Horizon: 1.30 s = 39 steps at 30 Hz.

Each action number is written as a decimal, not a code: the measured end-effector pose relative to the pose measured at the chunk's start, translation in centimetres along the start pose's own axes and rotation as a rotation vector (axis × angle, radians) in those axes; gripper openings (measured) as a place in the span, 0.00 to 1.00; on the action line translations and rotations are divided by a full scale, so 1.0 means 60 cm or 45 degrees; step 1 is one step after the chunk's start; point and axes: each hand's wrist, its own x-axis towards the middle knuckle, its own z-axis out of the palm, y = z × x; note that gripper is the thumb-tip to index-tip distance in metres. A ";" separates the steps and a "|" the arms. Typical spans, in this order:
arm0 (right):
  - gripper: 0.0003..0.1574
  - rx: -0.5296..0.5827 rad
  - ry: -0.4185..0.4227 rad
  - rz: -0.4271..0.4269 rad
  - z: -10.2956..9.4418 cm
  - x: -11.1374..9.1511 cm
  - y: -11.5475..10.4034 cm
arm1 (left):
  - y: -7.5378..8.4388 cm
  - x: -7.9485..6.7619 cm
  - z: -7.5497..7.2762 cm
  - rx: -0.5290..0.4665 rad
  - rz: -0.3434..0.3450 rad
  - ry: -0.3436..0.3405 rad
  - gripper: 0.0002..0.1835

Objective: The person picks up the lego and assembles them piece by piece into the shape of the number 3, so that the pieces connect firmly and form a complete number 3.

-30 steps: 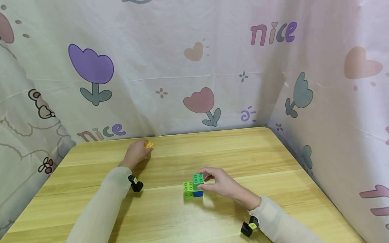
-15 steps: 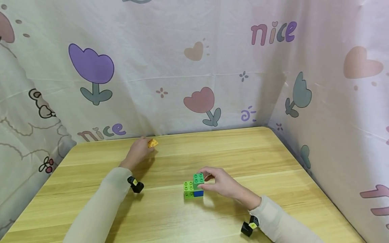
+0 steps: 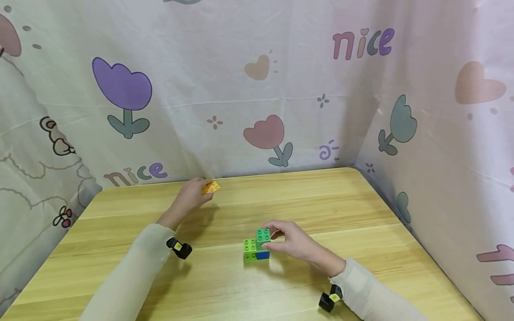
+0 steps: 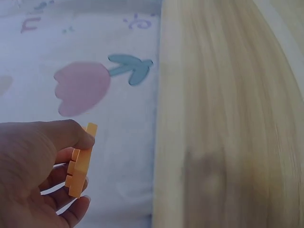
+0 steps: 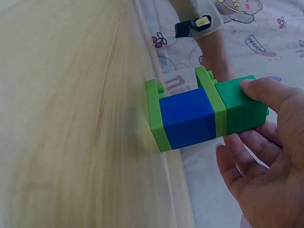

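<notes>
My left hand [image 3: 192,196] is above the table's far left part, pinching a thin yellow-orange studded toy brick [image 3: 212,187] between thumb and fingers. In the left wrist view that flat brick [image 4: 82,164] is tipped on its side, studs toward the palm. Near the middle of the table, my right hand [image 3: 295,240] holds the green brick [image 5: 243,105] at the top of a small stack. Under it come a flat lime-green brick [image 5: 217,111], a blue brick [image 5: 187,118] and another flat lime-green brick [image 5: 156,118] at the bottom, by the tabletop. Both lime bricks extend left past the blue one.
The wooden table [image 3: 329,205] has a light grain and a rounded far right corner. A printed cloth [image 3: 192,80] with tulips and hearts hangs behind it and along both sides. Each wrist wears a small black device, one on the left sleeve [image 3: 124,272].
My left hand has moved right and slightly up from the table's far left, carrying the yellow-orange brick, which shows more now. The right hand and the stack have stayed in place.
</notes>
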 end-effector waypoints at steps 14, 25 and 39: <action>0.21 0.005 0.003 -0.023 0.002 0.001 0.005 | 0.068 -0.028 -0.021 -0.092 0.160 0.003 0.25; 0.21 0.024 0.009 -0.006 0.002 0.001 0.006 | 0.115 -0.051 -0.030 -0.167 0.275 0.019 0.24; 0.22 0.064 0.007 0.016 0.004 0.001 0.008 | 0.158 -0.080 -0.041 -0.189 0.391 -0.044 0.23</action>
